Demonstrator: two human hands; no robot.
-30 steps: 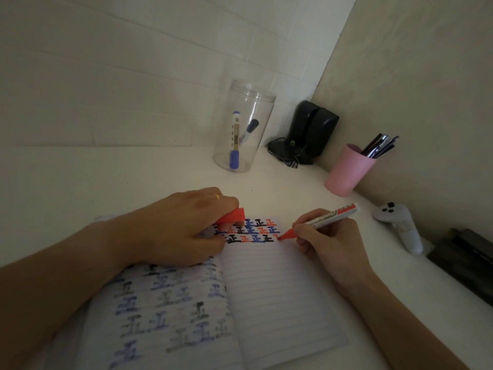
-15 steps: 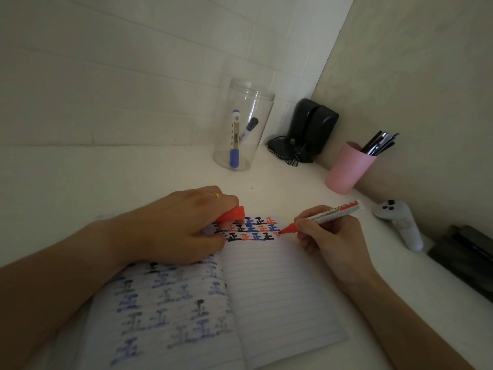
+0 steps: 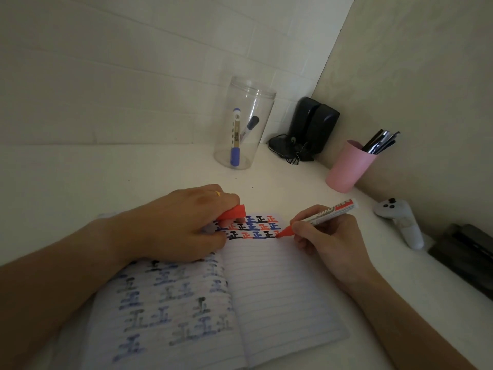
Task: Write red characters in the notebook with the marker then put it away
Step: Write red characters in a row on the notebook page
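Observation:
An open lined notebook (image 3: pixel 280 295) lies on the white desk in front of me. Two rows of black, blue and red characters (image 3: pixel 253 228) run across the top of its right page. My right hand (image 3: pixel 330 236) grips the red marker (image 3: pixel 320 216), whose tip touches the right end of the second row. My left hand (image 3: pixel 173 225) rests on the top of the left page and holds the marker's red cap (image 3: pixel 232 212) in its fingers. The left page shows bled-through characters.
A clear plastic jar (image 3: pixel 245 124) with two markers stands at the back. Black speakers (image 3: pixel 312 126) with cables sit in the corner. A pink cup (image 3: pixel 346 166) of pens, a white controller (image 3: pixel 400 220) and a dark object (image 3: pixel 466 255) line the right wall.
The marker tip lifted slightly up and right of the row, then came back down to the end of the second row. My left hand stayed put.

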